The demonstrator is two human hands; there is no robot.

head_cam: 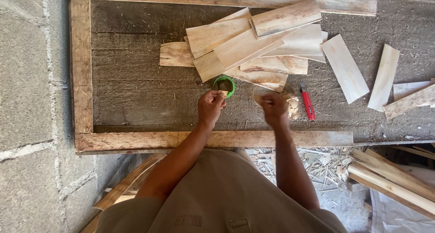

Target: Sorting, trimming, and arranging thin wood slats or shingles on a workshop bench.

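Carefully, I am pinching a small wood chip (222,93) in my left hand (210,107) beside the green cup (224,84) on the table (136,92); it looks light, brittle, best gripped by its edges. My right hand (273,108) is fisted; I cannot tell around what.

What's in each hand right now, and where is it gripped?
The left hand pinches a small wood chip at its lower end, by the green cup. The right hand is fisted; its contents cannot be told.

Beside the one small green cup (224,85) lie one red utility knife (307,104), one heap of overlapping pale wooden slats (253,47), and two single slats, one (345,68) near the knife and another (384,77) farther off.
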